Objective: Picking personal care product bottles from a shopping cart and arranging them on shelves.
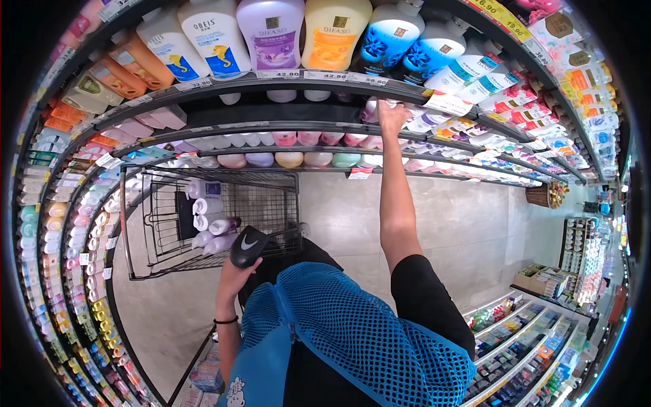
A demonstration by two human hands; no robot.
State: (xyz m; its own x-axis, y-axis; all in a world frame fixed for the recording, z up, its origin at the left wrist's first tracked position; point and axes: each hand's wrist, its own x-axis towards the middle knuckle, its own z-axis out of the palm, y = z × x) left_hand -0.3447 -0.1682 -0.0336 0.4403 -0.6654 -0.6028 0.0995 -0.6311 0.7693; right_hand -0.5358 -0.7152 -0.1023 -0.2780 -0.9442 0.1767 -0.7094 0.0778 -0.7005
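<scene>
My left hand [236, 277] is wrapped around a black handheld barcode scanner [249, 246] with a pale curved mark on top, held beside the shopping cart. Out in front, my right hand [392, 118] reaches into the second shelf. Its fingertips are at a purple-and-white bottle [369, 111]; they are partly hidden, so I cannot tell whether it grips that bottle. More white bottles with purple labels [426, 121] stand just right of it. Inside the wire shopping cart [262, 203] are several white and lilac pump bottles [207, 206], some upright and some lying.
The top shelf holds large body-wash bottles [272, 35] above price tags. A dark gap [300, 109] lies left of my right hand. Lower shelves carry rounded bottles [290, 160]. Grey floor [341, 219] shows right of the cart. Another rack [524, 351] stands behind at right.
</scene>
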